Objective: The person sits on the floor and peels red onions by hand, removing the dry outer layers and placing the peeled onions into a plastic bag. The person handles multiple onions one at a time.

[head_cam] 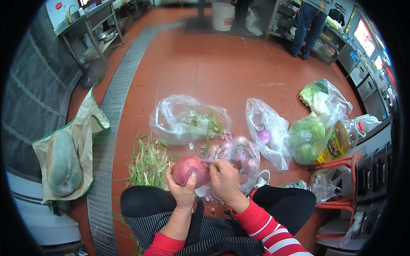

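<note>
My left hand (183, 188) holds a large red onion (189, 169) over my lap, fingers beneath it and thumb on its near face. At the onion's right end, the fingers of my right hand (224, 179) pinch its stem tip or skin; which of the two cannot be told. Just beyond, a clear plastic bag of red onions (248, 156) rests on the floor, with loose onion skins around it. One peeled purple onion (264, 136) lies in another clear bag (256, 110) farther right. Greens (205, 123) show inside a third clear bag (166, 128) ahead.
A heap of green stalks (149, 163) lies left of my hands. Farther left a winter melon (64, 166) rests on a woven sack (85, 118). Bagged cabbage (309, 137), an oil bottle (341, 140) and a red-framed rack (354, 179) are at right. A person (310, 25) stands at the back right.
</note>
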The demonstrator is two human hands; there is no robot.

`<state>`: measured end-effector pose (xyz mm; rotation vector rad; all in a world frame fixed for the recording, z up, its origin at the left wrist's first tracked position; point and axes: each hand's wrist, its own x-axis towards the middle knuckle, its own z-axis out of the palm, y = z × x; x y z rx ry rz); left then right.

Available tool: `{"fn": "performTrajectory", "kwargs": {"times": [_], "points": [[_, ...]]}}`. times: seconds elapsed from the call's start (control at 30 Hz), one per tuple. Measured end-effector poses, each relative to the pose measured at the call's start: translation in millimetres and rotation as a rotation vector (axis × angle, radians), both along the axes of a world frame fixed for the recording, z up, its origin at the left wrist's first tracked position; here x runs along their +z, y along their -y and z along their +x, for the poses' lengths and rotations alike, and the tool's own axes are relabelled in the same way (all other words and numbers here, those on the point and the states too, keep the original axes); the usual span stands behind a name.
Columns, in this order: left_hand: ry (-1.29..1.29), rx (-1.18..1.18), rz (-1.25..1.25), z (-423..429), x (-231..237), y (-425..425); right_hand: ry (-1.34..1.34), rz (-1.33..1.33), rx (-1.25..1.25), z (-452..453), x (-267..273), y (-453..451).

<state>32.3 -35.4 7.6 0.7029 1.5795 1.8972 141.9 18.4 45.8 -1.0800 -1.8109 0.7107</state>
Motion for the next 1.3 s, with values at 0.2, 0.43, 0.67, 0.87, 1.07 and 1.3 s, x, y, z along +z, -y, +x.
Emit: {"fn": "performTrajectory", "kwargs": {"times": [0.2, 0.43, 0.67, 0.87, 1.07, 1.3], "points": [[0.201, 0.002, 0.057, 0.1, -1.9, -9.6, -0.325, -0.442, -0.07, -4.0, -9.7, 0.5], [0.539, -0.149, 0.15, -2.3, 0.3, -12.6, -0.278, -0.479, 0.033, 14.5, -21.3, 6.7], [0.677, -0.325, 0.217, -2.6, 3.1, -12.8, -0.494, -0.68, 0.095, 23.8, -20.4, 19.4], [0.77, -0.314, 0.187, -1.5, 0.8, -11.3, -0.689, -0.862, 0.172, 25.3, -24.5, 26.4], [0.846, -0.393, 0.262, -7.2, 2.2, -7.7, -0.52, -0.942, 0.143, 30.6, -24.1, 36.0], [0.868, -0.33, 0.253, -7.7, -5.2, -6.0, -0.591, -0.902, 0.163, 32.5, -38.1, 43.4]]}}
